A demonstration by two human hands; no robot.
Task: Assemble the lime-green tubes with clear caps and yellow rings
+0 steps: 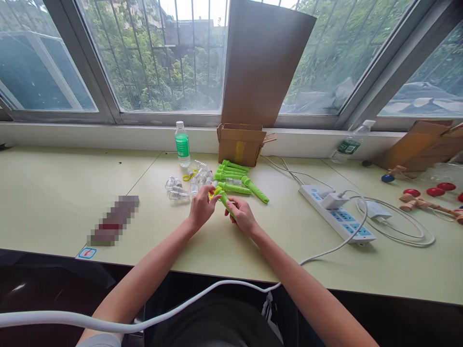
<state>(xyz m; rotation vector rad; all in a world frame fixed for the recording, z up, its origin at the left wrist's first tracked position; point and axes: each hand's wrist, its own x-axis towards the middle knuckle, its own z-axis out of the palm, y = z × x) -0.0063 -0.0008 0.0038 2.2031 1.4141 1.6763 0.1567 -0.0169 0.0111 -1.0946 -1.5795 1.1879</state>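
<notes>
My right hand [241, 213] is wrapped round a green plastic handle [224, 200] that tilts up to the left. At its upper end, the fingers of my left hand [202, 206] pinch a yellow ring [216, 192]; whether it is fully seated on the handle I cannot tell. Just beyond my hands lie several more green handles with ribbed, screw-like ends, one of them a loose green handle [255, 189] pointing to the right. Clear plastic pieces [179, 193], like small transparent caps, are heaped to the left of these. Another yellow ring [186, 177] lies among them.
A water bottle [183, 147] and an open cardboard box [240, 144] stand at the back. To the right is a power strip [336, 214] with plugs and looped cables. Wooden toys with red balls [435, 192] lie far right. A white cable [202, 294] crosses before me.
</notes>
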